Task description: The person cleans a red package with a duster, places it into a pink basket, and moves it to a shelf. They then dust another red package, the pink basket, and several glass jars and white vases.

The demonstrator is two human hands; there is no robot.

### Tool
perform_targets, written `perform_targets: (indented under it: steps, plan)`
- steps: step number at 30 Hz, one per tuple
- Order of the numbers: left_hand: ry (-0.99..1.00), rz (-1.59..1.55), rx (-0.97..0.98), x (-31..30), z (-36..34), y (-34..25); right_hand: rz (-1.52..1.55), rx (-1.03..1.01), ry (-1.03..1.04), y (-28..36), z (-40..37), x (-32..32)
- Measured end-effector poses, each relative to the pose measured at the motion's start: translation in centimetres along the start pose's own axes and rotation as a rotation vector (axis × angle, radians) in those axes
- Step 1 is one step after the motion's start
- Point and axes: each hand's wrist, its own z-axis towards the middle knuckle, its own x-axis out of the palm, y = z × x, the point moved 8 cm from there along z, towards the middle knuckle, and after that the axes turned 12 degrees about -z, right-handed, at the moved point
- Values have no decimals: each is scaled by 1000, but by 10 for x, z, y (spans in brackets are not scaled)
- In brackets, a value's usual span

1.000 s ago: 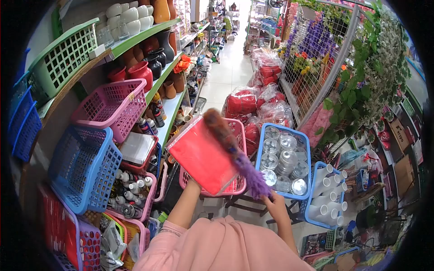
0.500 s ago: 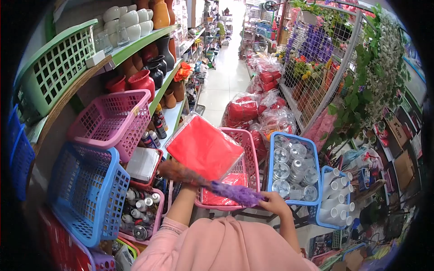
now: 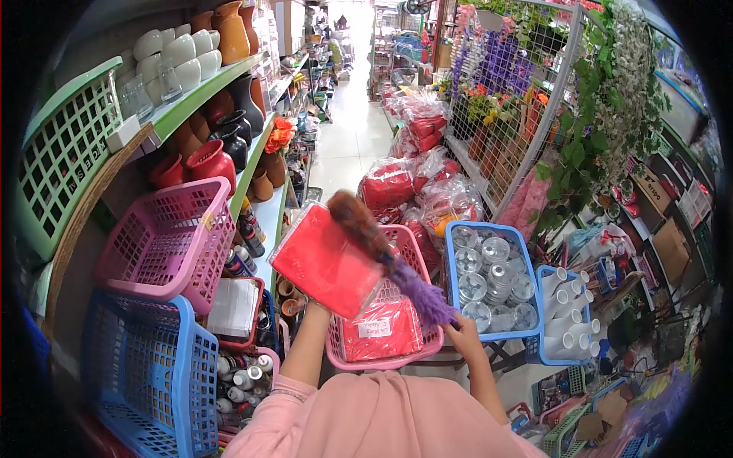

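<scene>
Red, plastic-wrapped packet (image 3: pixel 321 263) rests tilted on the left hand (image 3: pixel 318 308), above the left side of the pink basket (image 3: pixel 385 364); whether those fingers grip it, I cannot tell. Closed round its purple end, the right hand (image 3: pixel 463 336) has swung the brown-and-purple duster (image 3: pixel 397 269) from the packet's lower edge up across its right side, so the work seems mid-stroke.

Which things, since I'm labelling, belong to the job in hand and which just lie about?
Job, probably: purple-and-brown fluffy duster; flat red plastic-wrapped packet; pink plastic basket below.
Lying about: rounded white bowls; glossy red vases; green plastic basket.
</scene>
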Motion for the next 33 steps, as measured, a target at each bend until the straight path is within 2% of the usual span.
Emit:
perform_targets:
  steps: [1, 2, 3, 6, 7, 10, 11, 13, 14, 15, 17, 19, 22, 25, 26, 29, 30, 31, 33]
  plan:
    - [2, 5, 4, -1, 4, -3, -55, 77, -19, -1, 3, -2]
    - [3, 11, 9, 5, 5, 3, 8, -50, -94, 12, 2, -1]
    - [3, 19, 14, 4, 9, 1, 8, -52, -93, 13, 4, -1]
    - [4, 43, 20, -16, -17, 2, -147, -340, 109, 35, 2, 19]
    - [4, 49, 21, -14, -15, 2, -147, -338, 111, 37, 4, 20]
    - [6, 71, 28, -1, 2, 5, 3, 28, -40, 26, 20, 10]
    - [8, 77, 33, -2, 2, 3, 2, 26, -42, 31, 19, 13]
    - [12, 91, 50, 0, 3, 1, -35, -31, -120, 41, 17, 13]
    - [13, 99, 56, 3, 2, 2, -122, -147, -87, 50, 12, 20]
    - [13, 106, 61, 4, 12, 1, -122, -148, -86, 51, 11, 18]
    - [13, 123, 70, -11, -28, 5, -285, -405, 114, 85, 1, 25]
    - [12, 141, 81, -7, -18, 8, -335, -331, 166, 75, 10, 34]
    - [12, 160, 101, 6, -12, 14, -202, -87, -69, 64, 23, 26]
    - [14, 182, 121, 8, -19, 16, -252, -94, 0, 73, 19, 32]
    - [16, 189, 125, 5, -31, 16, -227, -296, -34, 89, 15, 31]
    - [21, 211, 137, 0, -29, 15, -335, -283, 25, 88, 19, 26]
    - [23, 219, 140, 2, -31, 18, -297, -145, 3, 81, 24, 20]
    - [25, 226, 141, 4, -33, 20, -297, -143, 3, 80, 26, 21]
    - [27, 239, 145, 5, -27, 16, -217, 4, -117, 63, 32, 14]
